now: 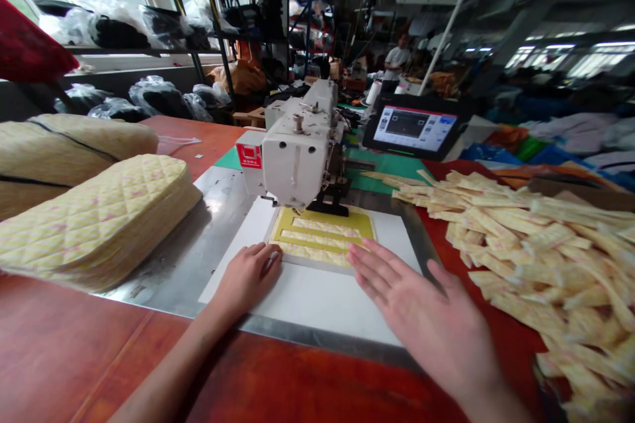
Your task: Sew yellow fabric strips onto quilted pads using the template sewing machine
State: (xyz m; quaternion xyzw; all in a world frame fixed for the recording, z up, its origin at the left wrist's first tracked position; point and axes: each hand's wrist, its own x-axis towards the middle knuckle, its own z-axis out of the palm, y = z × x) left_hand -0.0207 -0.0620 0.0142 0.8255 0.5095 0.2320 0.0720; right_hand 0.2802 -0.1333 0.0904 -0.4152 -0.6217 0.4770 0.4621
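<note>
A yellow quilted fabric piece (317,252) lies under a yellow slotted template (327,222), on a white sheet (317,301) beneath the sewing machine head (296,168). My left hand (252,275) rests at the near left corner of the fabric, fingers bent and thumb close to them, closed on its edge. Over the right side of the sheet, my right hand (421,317) is open, palm turned inward and thumb apart. Its fingertips are by the fabric's right edge; whether they touch it I cannot tell.
A thick stack of quilted pieces (99,211) stands at left, before a tied bundle (74,145). A heap of yellow fabric strips (546,251) covers the right side. A lit control screen (411,125) stands behind the machine's right. Farther back, a person (397,59) stands.
</note>
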